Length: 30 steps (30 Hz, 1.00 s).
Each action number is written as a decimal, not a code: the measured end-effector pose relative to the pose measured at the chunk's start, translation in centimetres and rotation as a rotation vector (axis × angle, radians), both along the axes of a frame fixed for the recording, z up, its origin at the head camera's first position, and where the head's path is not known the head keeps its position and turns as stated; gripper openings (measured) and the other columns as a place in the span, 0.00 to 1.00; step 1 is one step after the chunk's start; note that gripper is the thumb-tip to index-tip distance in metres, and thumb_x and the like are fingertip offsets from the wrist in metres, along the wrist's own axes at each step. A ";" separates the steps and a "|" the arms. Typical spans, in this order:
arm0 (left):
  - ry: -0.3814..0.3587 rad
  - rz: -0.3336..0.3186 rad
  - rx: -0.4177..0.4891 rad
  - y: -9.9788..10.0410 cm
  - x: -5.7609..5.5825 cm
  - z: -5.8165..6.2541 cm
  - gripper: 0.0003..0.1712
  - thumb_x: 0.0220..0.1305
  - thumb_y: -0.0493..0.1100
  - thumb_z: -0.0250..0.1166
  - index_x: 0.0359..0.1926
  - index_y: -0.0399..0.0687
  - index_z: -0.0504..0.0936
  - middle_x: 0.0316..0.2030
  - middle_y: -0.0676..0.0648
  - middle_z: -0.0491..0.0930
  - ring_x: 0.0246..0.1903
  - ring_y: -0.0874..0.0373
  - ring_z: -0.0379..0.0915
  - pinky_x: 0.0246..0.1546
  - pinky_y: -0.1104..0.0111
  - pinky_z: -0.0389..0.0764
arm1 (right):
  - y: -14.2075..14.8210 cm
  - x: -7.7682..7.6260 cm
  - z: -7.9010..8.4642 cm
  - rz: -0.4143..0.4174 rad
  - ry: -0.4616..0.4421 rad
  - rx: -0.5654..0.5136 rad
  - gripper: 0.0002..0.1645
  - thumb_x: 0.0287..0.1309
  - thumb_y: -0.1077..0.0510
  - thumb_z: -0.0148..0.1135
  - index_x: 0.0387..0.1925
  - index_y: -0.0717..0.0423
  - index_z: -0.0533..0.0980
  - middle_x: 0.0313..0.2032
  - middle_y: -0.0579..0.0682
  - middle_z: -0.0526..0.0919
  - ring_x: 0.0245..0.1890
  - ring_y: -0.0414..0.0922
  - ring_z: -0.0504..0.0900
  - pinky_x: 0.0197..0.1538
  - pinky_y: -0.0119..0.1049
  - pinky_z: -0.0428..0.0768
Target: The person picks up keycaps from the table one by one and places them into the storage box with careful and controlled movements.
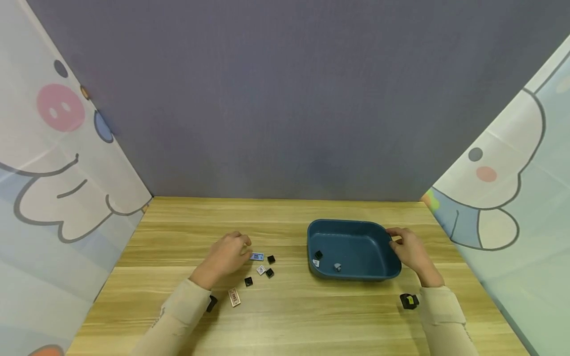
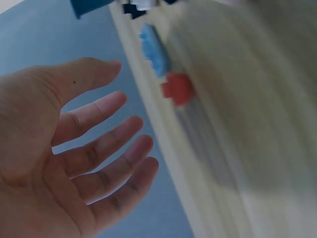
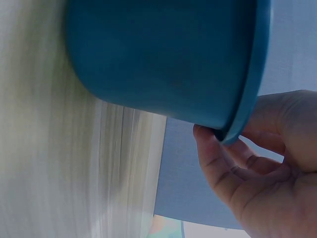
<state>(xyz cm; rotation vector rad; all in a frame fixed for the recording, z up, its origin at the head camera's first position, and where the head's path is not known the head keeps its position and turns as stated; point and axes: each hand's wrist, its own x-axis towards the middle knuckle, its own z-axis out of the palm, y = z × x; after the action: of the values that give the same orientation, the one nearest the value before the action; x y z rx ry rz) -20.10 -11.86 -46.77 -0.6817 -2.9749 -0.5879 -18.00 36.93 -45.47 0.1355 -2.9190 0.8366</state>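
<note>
My left hand (image 1: 226, 255) hovers over the left part of the table, fingers spread and loosely bent, with nothing in its grasp. Close to its fingertips lies a flat light-blue tile (image 1: 257, 256) with dark markings. A small red piece (image 2: 178, 89) shows beside that tile in the left wrist view, hidden behind the hand from the head. On the other side, my right hand (image 1: 410, 251) pinches the rim of a dark-blue plastic bin (image 3: 163, 59), thumb and fingers on either side of the edge. Inside the bin are a black piece (image 1: 318, 254), a white piece (image 1: 316, 263) and a grey piece (image 1: 337, 267).
Between the left hand and the bin lie several small pieces, among them a black one (image 1: 271, 259), a white one (image 1: 261, 270) and another black one (image 1: 249, 281). A brown-edged tile (image 1: 234, 297) is nearer the front. A grey panel (image 1: 285, 99) stands behind the table.
</note>
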 end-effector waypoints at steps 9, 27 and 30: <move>-0.010 -0.030 -0.037 -0.7 -0.5 -1.6 0.11 0.58 0.43 0.74 0.41 0.46 0.86 0.39 0.47 0.81 0.38 0.50 0.78 0.39 0.56 0.82 | 0.0 -0.1 -0.1 -0.006 0.003 0.000 0.21 0.62 0.72 0.57 0.57 0.75 0.74 0.50 0.75 0.74 0.41 0.67 0.82 0.36 0.51 0.84; -0.009 -0.045 -0.093 -0.2 -0.7 -2.5 0.07 0.58 0.40 0.74 0.38 0.48 0.86 0.36 0.48 0.79 0.34 0.53 0.76 0.35 0.59 0.81 | -0.2 0.0 0.0 -0.009 0.001 -0.004 0.21 0.61 0.73 0.57 0.56 0.75 0.74 0.49 0.74 0.74 0.40 0.66 0.82 0.36 0.51 0.84; -0.006 -0.045 -0.094 -0.2 -0.6 -2.4 0.07 0.58 0.40 0.74 0.37 0.48 0.86 0.36 0.48 0.80 0.34 0.52 0.76 0.35 0.59 0.81 | -0.2 0.0 0.1 -0.010 0.002 -0.001 0.21 0.61 0.72 0.58 0.56 0.75 0.74 0.49 0.74 0.74 0.40 0.66 0.82 0.35 0.51 0.84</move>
<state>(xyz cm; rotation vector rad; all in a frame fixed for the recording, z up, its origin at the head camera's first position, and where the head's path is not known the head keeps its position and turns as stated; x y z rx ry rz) -20.72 -12.08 -49.20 -0.7572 -3.0162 -0.4550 -18.03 36.70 -45.42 0.1216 -2.9150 0.8353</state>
